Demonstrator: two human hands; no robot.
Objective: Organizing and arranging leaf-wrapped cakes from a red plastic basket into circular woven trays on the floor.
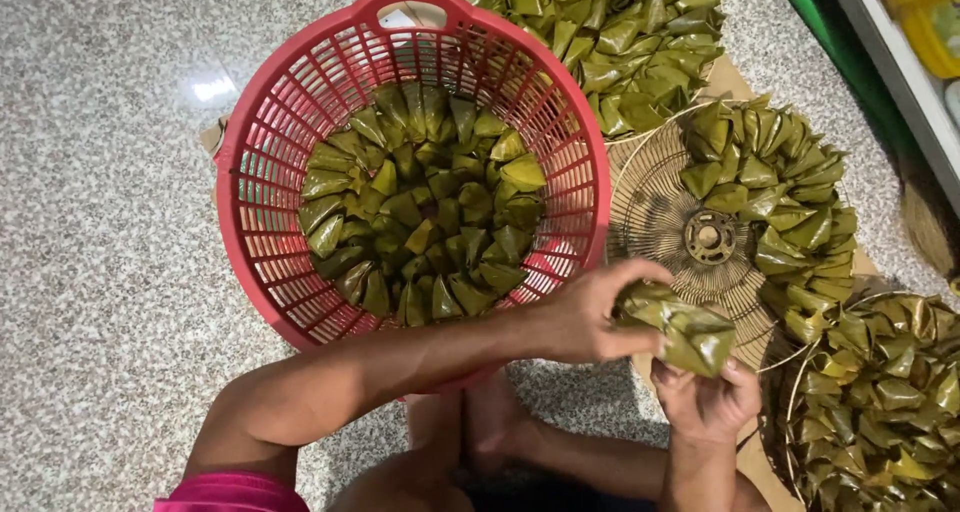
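Note:
Both hands hold one green leaf-wrapped parcel in front of me, just right of the red plastic basket. My left hand grips the parcel's left end from above, the arm reaching across from the lower left. My right hand supports the parcel from below, palm up. The basket holds several similar pyramid-shaped parcels laid in a ring pattern.
A round wire fan guard lies to the right with wrapped parcels arranged along its right side. Another wire guard full of parcels sits lower right. A further heap lies at the top. Speckled stone floor is on the left.

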